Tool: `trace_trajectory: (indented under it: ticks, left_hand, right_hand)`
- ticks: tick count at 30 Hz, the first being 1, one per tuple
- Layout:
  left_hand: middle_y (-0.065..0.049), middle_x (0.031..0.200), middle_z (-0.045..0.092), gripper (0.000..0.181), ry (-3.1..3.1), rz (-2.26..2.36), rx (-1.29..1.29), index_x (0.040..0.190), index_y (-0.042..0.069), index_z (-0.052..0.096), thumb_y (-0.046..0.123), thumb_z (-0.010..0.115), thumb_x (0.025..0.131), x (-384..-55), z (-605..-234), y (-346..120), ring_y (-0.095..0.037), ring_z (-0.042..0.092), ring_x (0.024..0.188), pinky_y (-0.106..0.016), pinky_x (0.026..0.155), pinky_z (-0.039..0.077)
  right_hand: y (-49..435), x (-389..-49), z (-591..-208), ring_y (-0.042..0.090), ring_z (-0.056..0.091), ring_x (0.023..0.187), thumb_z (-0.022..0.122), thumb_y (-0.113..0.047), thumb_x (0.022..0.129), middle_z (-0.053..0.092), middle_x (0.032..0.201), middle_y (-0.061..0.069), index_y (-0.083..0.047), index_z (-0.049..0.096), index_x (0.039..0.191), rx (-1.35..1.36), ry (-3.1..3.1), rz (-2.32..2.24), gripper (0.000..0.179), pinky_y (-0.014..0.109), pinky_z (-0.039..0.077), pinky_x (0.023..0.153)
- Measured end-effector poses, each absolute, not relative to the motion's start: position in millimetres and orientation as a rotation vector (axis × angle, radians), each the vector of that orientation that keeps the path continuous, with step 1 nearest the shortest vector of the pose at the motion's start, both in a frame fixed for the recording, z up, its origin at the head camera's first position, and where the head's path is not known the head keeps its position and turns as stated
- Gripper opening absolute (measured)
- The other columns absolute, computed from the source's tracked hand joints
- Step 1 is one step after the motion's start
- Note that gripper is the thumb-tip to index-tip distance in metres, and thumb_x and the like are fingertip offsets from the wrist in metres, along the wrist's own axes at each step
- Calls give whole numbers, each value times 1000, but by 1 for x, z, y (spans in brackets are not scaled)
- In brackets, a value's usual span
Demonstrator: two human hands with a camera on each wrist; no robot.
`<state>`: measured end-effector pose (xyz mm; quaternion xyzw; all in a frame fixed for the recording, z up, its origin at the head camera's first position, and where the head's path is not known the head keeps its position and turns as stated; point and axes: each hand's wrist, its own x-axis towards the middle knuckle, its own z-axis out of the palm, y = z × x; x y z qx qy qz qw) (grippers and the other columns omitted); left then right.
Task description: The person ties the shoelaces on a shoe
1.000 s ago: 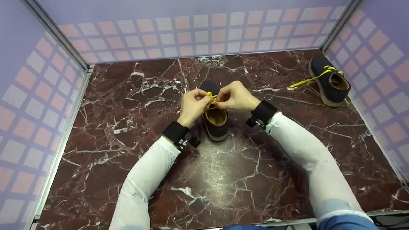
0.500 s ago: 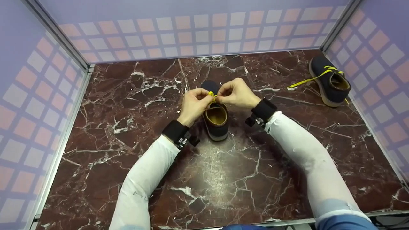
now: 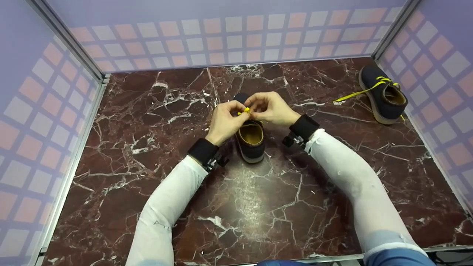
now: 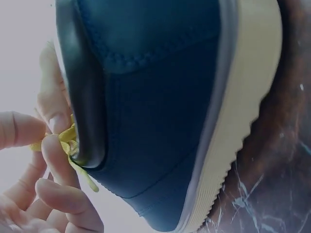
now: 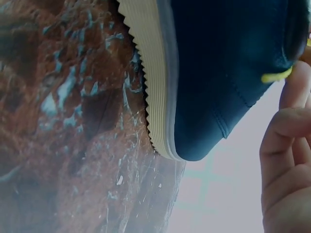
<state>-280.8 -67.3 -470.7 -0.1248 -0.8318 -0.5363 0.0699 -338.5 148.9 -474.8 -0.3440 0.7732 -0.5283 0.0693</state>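
Observation:
A dark blue shoe [image 3: 254, 152] with a tan interior and a pale ridged sole stands mid-table, its toe pointing away. Over its opening my left hand [image 3: 226, 123] pinches a yellow shoelace [image 3: 247, 109] between thumb and forefinger. From the other side, the fingertips of my right hand [image 3: 273, 109] grip the same lace, close against the left ones. The left wrist view shows fingertips around the lace's crossing [image 4: 68, 138], with a loose end hanging down beside the shoe's collar. In the right wrist view a short lace end [image 5: 277, 75] sticks out past the fingers.
A matching second shoe [image 3: 384, 96] stands at the back right by the side wall, its yellow lace [image 3: 351, 96] trailing left on the table. Checkered panels [image 3: 232, 40] enclose the reddish marbled tabletop [image 3: 147, 177] at the back and both sides.
My right fingertips have moved left over the knot area, meeting the left ones. Less of the yellow lace shows between the hands. The shoe stays in place.

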Motion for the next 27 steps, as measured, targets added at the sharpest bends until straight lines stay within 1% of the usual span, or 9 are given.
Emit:
trace_trajectory:
  ticks: [3, 5, 8, 11, 13, 15, 19, 23, 27]
  left_hand:
    - [-10, 97, 85, 12, -2511, -1553, -377, 96, 6, 83, 17, 78, 92, -280, -471, -67, -24, 67, 79, -21, 72, 44]
    - [-10, 98, 85, 13, -2515, -1515, -379, 97, 6, 83, 17, 78, 93, -280, -472, -67, -26, 68, 79, -22, 73, 45]
    - [-10, 98, 85, 14, -2512, -1470, -394, 98, 7, 84, 18, 78, 93, -279, -472, -68, -26, 70, 79, -24, 74, 46]
    - [-9, 97, 85, 14, -2510, -1440, -404, 99, 8, 85, 18, 79, 93, -279, -474, -68, -20, 70, 76, -23, 73, 47]
    - [-8, 97, 85, 13, -2511, -1424, -410, 99, 9, 85, 19, 79, 93, -278, -474, -68, -16, 69, 74, -22, 71, 48]
    - [-8, 97, 86, 13, -2515, -1407, -411, 99, 9, 85, 19, 79, 93, -278, -474, -68, -15, 69, 72, -21, 71, 48]
    - [-8, 98, 86, 14, -2520, -1375, -421, 99, 9, 85, 19, 79, 93, -277, -474, -67, -16, 71, 72, -22, 71, 49]
    - [-9, 99, 86, 13, -2518, -1355, -438, 99, 8, 85, 17, 80, 92, -276, -475, -66, -21, 72, 75, -25, 72, 50]
    - [-11, 99, 84, 13, -2518, -1324, -448, 98, 8, 85, 17, 79, 90, -275, -476, -65, -26, 73, 78, -28, 74, 52]
  right_hand:
    - [147, -337, -474, -1, 71, 76, 77, 6, 93, 83, 91, 10, 4, 81, 120, -1048, 2435, -1523, 27, 14, 57, 73]
    - [146, -335, -474, 3, 71, 77, 77, 3, 94, 84, 94, 16, 1, 84, 118, -1073, 2523, -1460, 25, 14, 55, 73]
    - [143, -332, -474, 15, 73, 78, 76, -1, 95, 86, 95, 17, -1, 87, 112, -1150, 2663, -1322, 20, 22, 56, 74]
    - [141, -331, -473, 24, 74, 77, 75, -4, 96, 85, 93, 16, -1, 87, 106, -1206, 2763, -1196, 16, 29, 55, 74]
    - [142, -331, -473, 22, 73, 74, 74, -4, 95, 84, 90, 17, 0, 86, 104, -1194, 2774, -1170, 15, 28, 54, 72]
    - [143, -332, -473, 14, 70, 71, 75, -4, 94, 84, 86, 15, 0, 86, 101, -1121, 2738, -1218, 14, 21, 51, 69]
    - [146, -335, -473, 0, 61, 63, 75, 2, 91, 79, 76, 1, 2, 83, 96, -929, 2516, -1427, 10, 13, 46, 59]
    - [150, -338, -474, 0, 58, 56, 73, 3, 93, 73, 72, -11, -1, 78, 92, -722, 2212, -1583, 7, 15, 45, 52]
    - [153, -337, -471, 4, 58, 54, 65, -3, 101, 70, 71, -6, -6, 76, 93, -451, 1903, -1712, 14, 18, 45, 49]
